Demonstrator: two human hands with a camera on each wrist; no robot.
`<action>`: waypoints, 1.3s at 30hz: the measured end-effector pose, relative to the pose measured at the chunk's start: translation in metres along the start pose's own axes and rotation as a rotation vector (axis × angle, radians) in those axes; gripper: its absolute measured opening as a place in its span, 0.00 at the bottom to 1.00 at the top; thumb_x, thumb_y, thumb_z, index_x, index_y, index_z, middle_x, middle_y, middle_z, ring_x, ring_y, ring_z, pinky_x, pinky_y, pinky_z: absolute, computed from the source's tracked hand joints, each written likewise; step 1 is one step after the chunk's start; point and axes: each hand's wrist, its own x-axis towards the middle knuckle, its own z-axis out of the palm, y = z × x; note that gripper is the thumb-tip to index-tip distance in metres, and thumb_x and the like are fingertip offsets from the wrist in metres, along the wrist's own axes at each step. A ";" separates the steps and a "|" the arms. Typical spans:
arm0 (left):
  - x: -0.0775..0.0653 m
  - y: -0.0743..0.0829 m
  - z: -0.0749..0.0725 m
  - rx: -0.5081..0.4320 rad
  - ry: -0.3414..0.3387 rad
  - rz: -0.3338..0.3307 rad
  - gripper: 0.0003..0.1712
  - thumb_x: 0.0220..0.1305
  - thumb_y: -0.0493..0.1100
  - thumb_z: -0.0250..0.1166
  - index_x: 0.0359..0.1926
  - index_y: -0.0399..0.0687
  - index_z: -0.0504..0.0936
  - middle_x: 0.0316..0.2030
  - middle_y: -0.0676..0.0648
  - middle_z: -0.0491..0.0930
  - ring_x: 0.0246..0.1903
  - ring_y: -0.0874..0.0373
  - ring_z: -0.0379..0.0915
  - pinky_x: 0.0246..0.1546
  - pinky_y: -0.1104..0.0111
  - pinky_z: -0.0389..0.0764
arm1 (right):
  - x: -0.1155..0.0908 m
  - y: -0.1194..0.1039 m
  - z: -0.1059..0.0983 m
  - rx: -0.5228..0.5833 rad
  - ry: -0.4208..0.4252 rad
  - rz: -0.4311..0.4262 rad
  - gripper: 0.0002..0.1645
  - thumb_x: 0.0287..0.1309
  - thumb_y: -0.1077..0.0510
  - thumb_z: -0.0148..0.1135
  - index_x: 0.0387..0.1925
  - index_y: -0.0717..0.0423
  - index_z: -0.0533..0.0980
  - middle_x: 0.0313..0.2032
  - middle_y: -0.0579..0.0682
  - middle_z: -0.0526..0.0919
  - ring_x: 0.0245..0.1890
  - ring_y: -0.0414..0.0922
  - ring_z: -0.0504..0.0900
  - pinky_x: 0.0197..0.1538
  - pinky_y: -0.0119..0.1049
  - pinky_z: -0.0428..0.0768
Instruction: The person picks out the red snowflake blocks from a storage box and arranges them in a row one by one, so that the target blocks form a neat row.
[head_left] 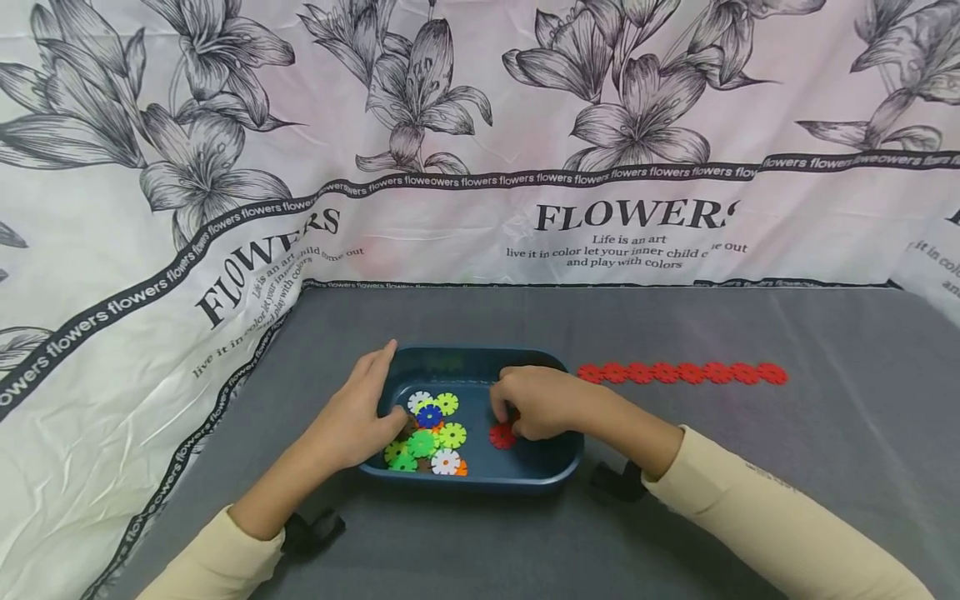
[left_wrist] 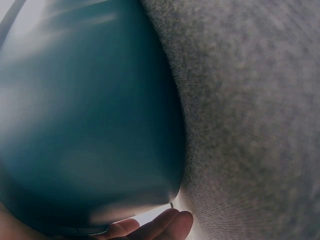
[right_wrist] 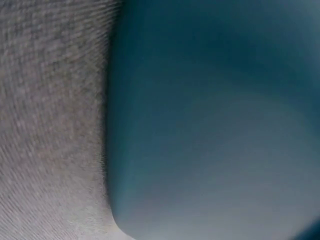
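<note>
A dark blue plastic bin (head_left: 487,482) sits on the grey cloth, its outer wall filling much of both wrist views. My left hand (head_left: 358,421) grips its left side, thumb over the rim and inside, fingers along the outside; some fingertips (left_wrist: 175,226) show in the left wrist view. Inside, at the left, lies a pile of notched plastic discs in green (head_left: 422,443), yellow, white, blue (head_left: 429,416), brown and orange. My right hand (head_left: 542,402) reaches in over the right side with fingers curled down, pinching a red notched disc (head_left: 501,436) near the bin floor.
Right of the bin, a straight row of several red discs (head_left: 690,372), linked edge to edge, lies on the grey cloth (head_left: 750,483). A white flower-printed sheet (head_left: 450,225) stands along the back and left. Black straps (head_left: 315,532) circle both wrists.
</note>
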 end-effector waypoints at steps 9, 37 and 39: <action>0.000 0.000 0.000 0.012 0.011 0.002 0.50 0.65 0.39 0.60 0.80 0.43 0.42 0.75 0.35 0.48 0.68 0.35 0.58 0.59 0.38 0.67 | 0.000 0.003 0.002 0.036 0.021 -0.031 0.06 0.53 0.64 0.70 0.27 0.50 0.81 0.31 0.43 0.75 0.30 0.40 0.72 0.32 0.34 0.76; 0.000 0.000 0.001 0.006 0.011 0.002 0.50 0.65 0.40 0.60 0.80 0.44 0.43 0.75 0.34 0.48 0.68 0.35 0.58 0.59 0.37 0.66 | -0.002 0.005 0.008 0.071 -0.005 -0.109 0.10 0.52 0.50 0.76 0.29 0.45 0.81 0.28 0.40 0.75 0.29 0.37 0.73 0.30 0.33 0.73; 0.000 0.000 0.001 0.007 0.011 0.001 0.50 0.65 0.40 0.60 0.80 0.44 0.43 0.75 0.34 0.48 0.68 0.35 0.57 0.59 0.37 0.66 | -0.001 0.006 0.007 0.089 -0.033 -0.119 0.10 0.51 0.50 0.78 0.27 0.45 0.81 0.28 0.40 0.76 0.30 0.37 0.73 0.31 0.33 0.74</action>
